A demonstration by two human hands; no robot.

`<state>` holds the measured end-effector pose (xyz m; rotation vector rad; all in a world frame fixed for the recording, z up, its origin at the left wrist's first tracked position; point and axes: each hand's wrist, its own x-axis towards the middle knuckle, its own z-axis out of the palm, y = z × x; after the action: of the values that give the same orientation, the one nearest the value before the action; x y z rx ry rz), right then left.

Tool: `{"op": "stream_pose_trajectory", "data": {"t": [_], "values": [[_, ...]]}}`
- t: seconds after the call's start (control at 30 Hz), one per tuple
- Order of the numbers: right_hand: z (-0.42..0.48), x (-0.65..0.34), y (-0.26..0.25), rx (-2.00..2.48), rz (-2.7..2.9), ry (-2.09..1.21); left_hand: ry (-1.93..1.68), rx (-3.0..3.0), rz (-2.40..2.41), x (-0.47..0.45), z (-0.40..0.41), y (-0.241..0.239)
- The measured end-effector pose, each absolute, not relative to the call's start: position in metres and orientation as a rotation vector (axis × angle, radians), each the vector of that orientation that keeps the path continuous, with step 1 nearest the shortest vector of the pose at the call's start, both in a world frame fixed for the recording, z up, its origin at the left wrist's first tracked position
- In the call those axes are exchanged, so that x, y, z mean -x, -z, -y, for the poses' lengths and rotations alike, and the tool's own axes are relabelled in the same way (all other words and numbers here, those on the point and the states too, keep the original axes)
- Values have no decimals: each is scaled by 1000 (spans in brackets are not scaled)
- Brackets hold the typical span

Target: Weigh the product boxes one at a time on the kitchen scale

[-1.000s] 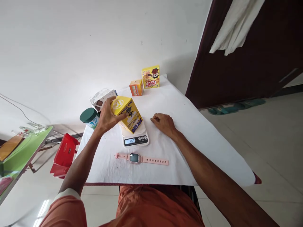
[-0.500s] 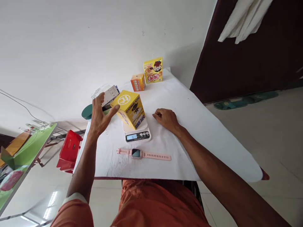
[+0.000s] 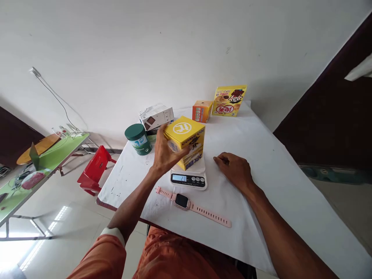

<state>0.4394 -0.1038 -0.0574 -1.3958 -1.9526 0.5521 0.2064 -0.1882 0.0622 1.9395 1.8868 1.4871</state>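
Note:
My left hand (image 3: 166, 155) is wrapped round a yellow carton (image 3: 186, 140) printed "COME ON", its thumb across the front face. The carton is upright over a white kitchen scale (image 3: 189, 179) with a lit display; whether its base touches the platform I cannot tell. My right hand (image 3: 235, 167) rests on the white tablecloth to the right of the scale, fingers curled in with nothing visible in them. In front of the scale lies a pink-strapped smartwatch (image 3: 181, 201), its strap stretched out flat.
Behind my left hand stand a green-lidded tub (image 3: 138, 139) and a white box (image 3: 157, 117). An orange box (image 3: 202, 111) and a yellow snack box (image 3: 229, 101) stand near the wall. A red chair (image 3: 95, 170) and a green table (image 3: 55, 162) are at the left.
My left hand has closed on the yellow carton, having been open beside it. The scale's displayed number has dropped. My view has turned left, so the things appear further right.

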Motion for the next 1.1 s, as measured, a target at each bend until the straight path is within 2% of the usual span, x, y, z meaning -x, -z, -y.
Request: {"op": "stream_pose_trajectory", "data": {"t": [0.33, 0.77, 1.1], "values": [[110, -438, 53, 1418, 1928, -540, -1619, -2041, -2266, -134, 172, -97], [109, -438, 49, 1470, 1971, -549, -1345, -1950, -2466, -152, 158, -54], [109, -438, 54, 1432, 1943, -522, -1483, -1719, -2605, -146, 170, -28]]}}
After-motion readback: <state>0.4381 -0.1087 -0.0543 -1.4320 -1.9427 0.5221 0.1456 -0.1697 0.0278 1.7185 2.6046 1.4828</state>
